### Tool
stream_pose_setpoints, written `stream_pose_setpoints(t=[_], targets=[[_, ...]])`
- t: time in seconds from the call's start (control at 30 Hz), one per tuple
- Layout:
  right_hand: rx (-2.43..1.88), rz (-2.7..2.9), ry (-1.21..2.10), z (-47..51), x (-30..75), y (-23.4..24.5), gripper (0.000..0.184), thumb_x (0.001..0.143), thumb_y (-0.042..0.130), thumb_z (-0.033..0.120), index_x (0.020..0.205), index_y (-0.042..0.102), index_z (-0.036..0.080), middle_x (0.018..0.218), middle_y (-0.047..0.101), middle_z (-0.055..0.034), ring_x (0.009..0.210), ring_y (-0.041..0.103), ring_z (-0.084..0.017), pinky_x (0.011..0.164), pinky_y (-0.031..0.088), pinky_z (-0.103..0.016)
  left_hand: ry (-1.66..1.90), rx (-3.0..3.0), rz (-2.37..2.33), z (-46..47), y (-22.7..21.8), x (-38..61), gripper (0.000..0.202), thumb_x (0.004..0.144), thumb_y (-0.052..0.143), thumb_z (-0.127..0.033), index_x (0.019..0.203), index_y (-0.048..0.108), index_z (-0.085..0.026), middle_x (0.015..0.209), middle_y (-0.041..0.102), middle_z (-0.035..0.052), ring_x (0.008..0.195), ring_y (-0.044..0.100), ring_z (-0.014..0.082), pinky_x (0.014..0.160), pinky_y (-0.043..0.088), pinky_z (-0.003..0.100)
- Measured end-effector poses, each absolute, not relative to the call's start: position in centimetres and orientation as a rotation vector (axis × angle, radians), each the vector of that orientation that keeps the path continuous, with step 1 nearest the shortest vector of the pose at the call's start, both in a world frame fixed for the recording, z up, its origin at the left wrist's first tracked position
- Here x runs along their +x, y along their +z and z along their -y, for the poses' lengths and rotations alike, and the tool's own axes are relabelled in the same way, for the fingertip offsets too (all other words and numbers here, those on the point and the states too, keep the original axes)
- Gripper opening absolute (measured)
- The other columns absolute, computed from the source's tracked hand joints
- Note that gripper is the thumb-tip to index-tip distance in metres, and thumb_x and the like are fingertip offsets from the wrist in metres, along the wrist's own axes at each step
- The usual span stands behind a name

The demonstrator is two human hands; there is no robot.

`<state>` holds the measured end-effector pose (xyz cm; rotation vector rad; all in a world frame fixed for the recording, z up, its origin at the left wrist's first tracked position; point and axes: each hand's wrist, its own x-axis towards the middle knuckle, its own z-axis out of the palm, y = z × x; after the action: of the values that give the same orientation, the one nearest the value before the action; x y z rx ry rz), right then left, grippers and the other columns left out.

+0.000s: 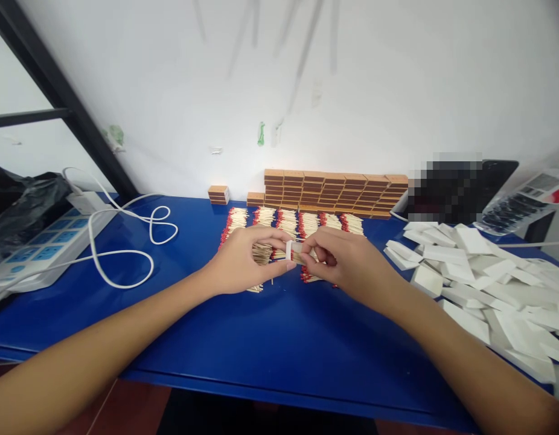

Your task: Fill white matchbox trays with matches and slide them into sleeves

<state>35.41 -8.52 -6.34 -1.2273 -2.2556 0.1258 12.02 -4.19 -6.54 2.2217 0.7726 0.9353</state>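
Note:
My left hand (241, 260) pinches a small white matchbox tray (288, 250) between thumb and fingers, above the rows of matches. Close beside it, the bent fingers of my right hand (347, 260) are closed on a small bunch of pale matches (297, 248) at the tray's right side. How far the matches reach into the tray is hard to make out. Behind and beneath both hands, red-tipped matches (279, 220) lie in several piled rows, partly covered by my hands.
Stacked matchboxes (334, 192) line the wall, with two smaller matchbox stacks to their left (218, 194). Many white trays (483, 272) are heaped at right, before a dark tablet-like object (497, 187) and a clear plastic package (524, 199). A power strip (48, 241) and white cable (121, 284) occupy the left.

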Motion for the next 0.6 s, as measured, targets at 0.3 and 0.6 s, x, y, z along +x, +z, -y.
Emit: stream_pose_setpoints(t=[0.3, 0.6], targets=[[-1.264, 2.281, 0.072, 8.6, 35.9, -5.3, 0.019, 0.102, 0.056, 0.031, 0.095, 0.069, 0.020, 0.076, 0.065, -0.0022, 0.064, 0.055, -0.014, 0.061, 0.036, -0.027, 1.023, 2.241, -0.863, 3.6, -6.7, 11.9, 0.030, 0.084, 0.082, -0.033, 0.111, 0.075, -0.022, 0.108, 0.081, 0.0045, 0.100, 0.077, 0.0235, 0.094, 0.060, 0.038], [-1.174, 2.352, 0.000, 7.7, 34.8, -8.0, 0.012, 0.097, 0.062, 0.019, 0.098, 0.074, 0.018, 0.091, 0.065, -0.0097, 0.095, 0.055, -0.026, 0.086, 0.046, -0.040, 1.195, 2.173, -1.056, 2.1, -6.9, 11.4, 0.037, 0.081, 0.086, -0.040, 0.110, 0.074, -0.020, 0.102, 0.082, 0.0053, 0.103, 0.077, 0.0248, 0.098, 0.058, 0.041]])
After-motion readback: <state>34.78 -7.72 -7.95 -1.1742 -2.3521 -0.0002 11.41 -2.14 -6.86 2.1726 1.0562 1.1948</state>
